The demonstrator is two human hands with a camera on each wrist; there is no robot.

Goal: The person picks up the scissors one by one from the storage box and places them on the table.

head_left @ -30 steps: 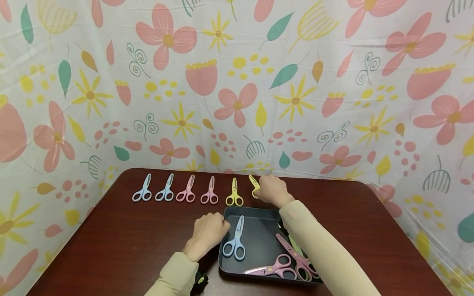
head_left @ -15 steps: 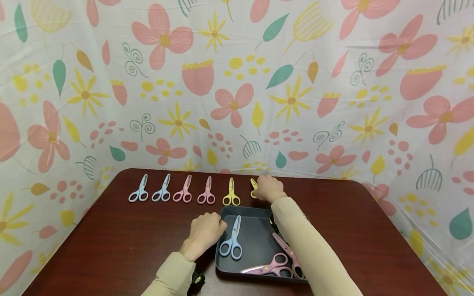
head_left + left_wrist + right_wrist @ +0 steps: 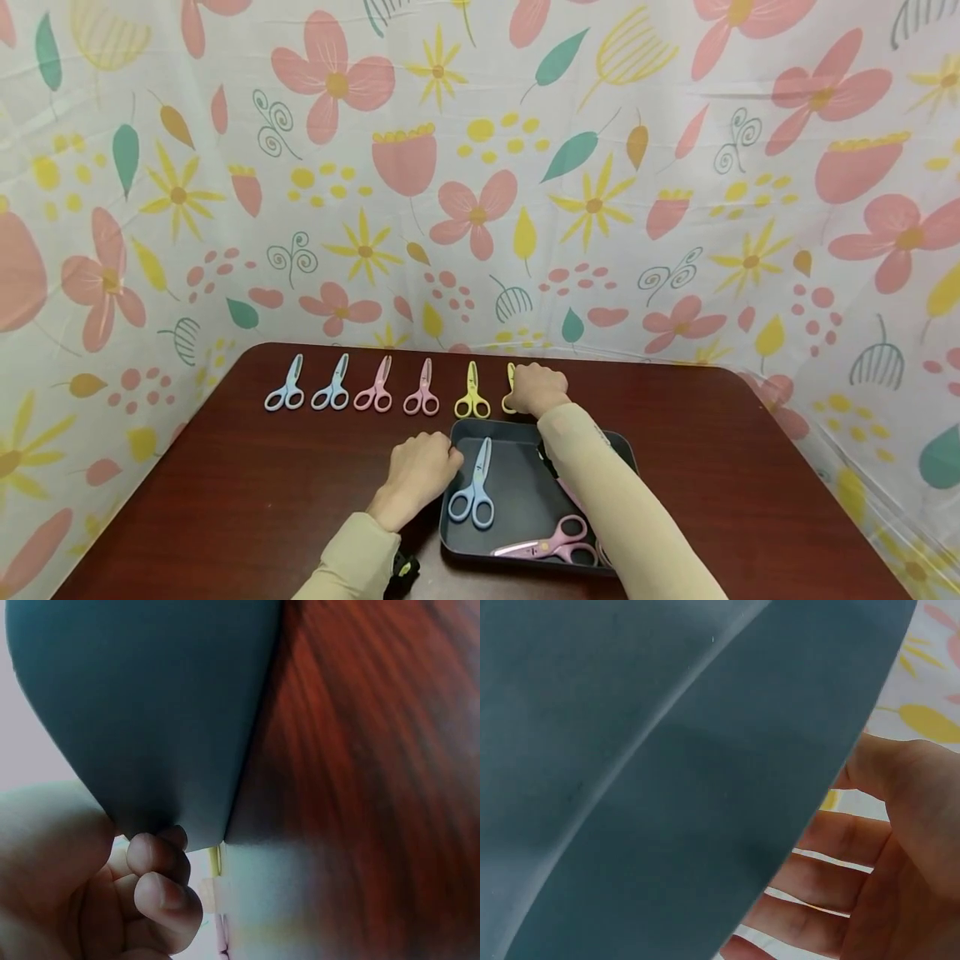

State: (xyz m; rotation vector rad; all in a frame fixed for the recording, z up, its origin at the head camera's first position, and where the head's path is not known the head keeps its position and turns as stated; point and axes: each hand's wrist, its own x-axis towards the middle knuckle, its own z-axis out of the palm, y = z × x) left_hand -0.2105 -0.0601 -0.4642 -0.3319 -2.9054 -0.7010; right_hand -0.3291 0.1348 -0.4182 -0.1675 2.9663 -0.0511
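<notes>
A person's right hand (image 3: 540, 390) reaches past the tray to a slim pair of yellow scissors with round, plastic-looking handles (image 3: 511, 375), lying just beside its left edge and partly covered by it. The fingertips are hidden, so whether they pinch the scissors or only touch them cannot be told. The left hand (image 3: 422, 467), nearer the body, pinches the left wall of a rectangular dark-grey tray with rounded corners (image 3: 517, 475).

For a neat placing, it would help to bring the handle loops level with the uncovered yellow scissors (image 3: 472, 394) just left of the right hand, keep the blade tip pointing away, match the row's spacing, and lift the fingers straight up. The right forearm crosses low over the tray, so the sleeve could snag; a steady left grip should keep the tray from sliding.

Counted leftward from the right hand, the row holds six scissors: two yellow, two pink (image 3: 424, 387), two light blue (image 3: 335, 386). In the one tray, below the right hand, lie one light-blue pair (image 3: 477, 490), one pink pair (image 3: 545, 546), and more pink parts (image 3: 570, 493) half-hidden by the forearm, their number unclear.
</notes>
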